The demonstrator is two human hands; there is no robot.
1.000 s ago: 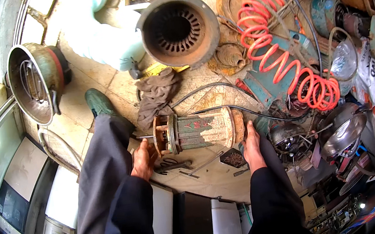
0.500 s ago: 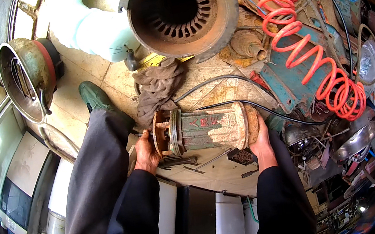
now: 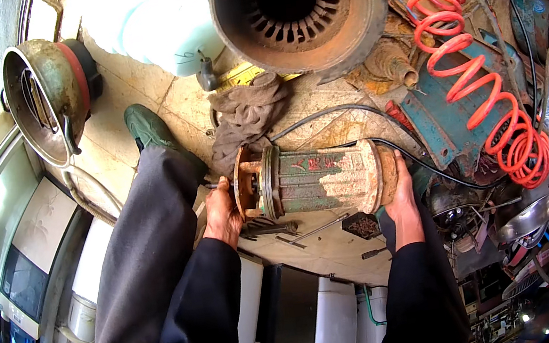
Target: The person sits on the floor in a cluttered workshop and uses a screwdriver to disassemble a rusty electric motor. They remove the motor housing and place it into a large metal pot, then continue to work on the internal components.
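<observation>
A rusty, ribbed electric motor [image 3: 300,180] with flaking green paint and faded red markings lies on its side between my hands. My left hand [image 3: 222,214] grips its left end, by the brown open flange [image 3: 245,184]. Against the crusted right end cap presses my right hand [image 3: 403,201], fingers partly hidden behind it. A black cable [image 3: 322,113] curves over the floor beyond the motor. Just past the flange lies a crumpled brown rag [image 3: 245,114]. Nearer me are bolts and a thin rod [image 3: 318,229], beside a small dark tray [image 3: 361,225] of bits.
A large rusty round housing [image 3: 366,25] stands at the far side, next to a pale blue pipe [image 3: 164,36]. A metal pot [image 3: 53,97] sits at left. Coiled red hose [image 3: 456,69] drapes over a teal metal plate [image 3: 451,108] and clutter at right.
The whole view has shifted, so the surroundings and the motor appear a little further right and higher. Both hands keep their hold on the motor.
</observation>
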